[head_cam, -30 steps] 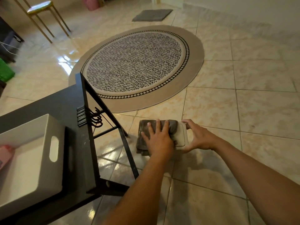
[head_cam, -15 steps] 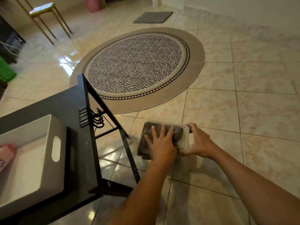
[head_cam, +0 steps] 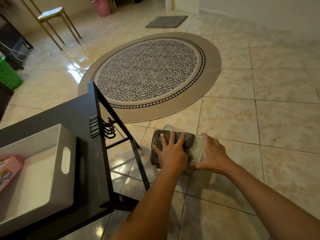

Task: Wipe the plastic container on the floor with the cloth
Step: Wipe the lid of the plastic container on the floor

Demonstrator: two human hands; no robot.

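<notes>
A flat pale plastic container (head_cam: 197, 149) lies on the tiled floor just in front of me. A dark grey folded cloth (head_cam: 156, 138) covers its left part and hangs over the left edge. My left hand (head_cam: 170, 151) lies flat on the cloth with fingers spread, pressing it down onto the container. My right hand (head_cam: 212, 154) grips the container's right edge, thumb at the near corner and fingers along the far side. Most of the container is hidden under cloth and hands.
A black metal rack (head_cam: 97, 153) with hooks stands close on the left, holding a white bin (head_cam: 38, 172) with a pink item (head_cam: 8, 170). A round patterned rug (head_cam: 150, 73) lies beyond the container. A gold stool (head_cam: 52, 14), grey mat (head_cam: 166, 21) and green basket (head_cam: 7, 73) sit farther off.
My left hand has slid the cloth slightly to the left across the container, baring more of its right part. My right hand still holds the right edge.
</notes>
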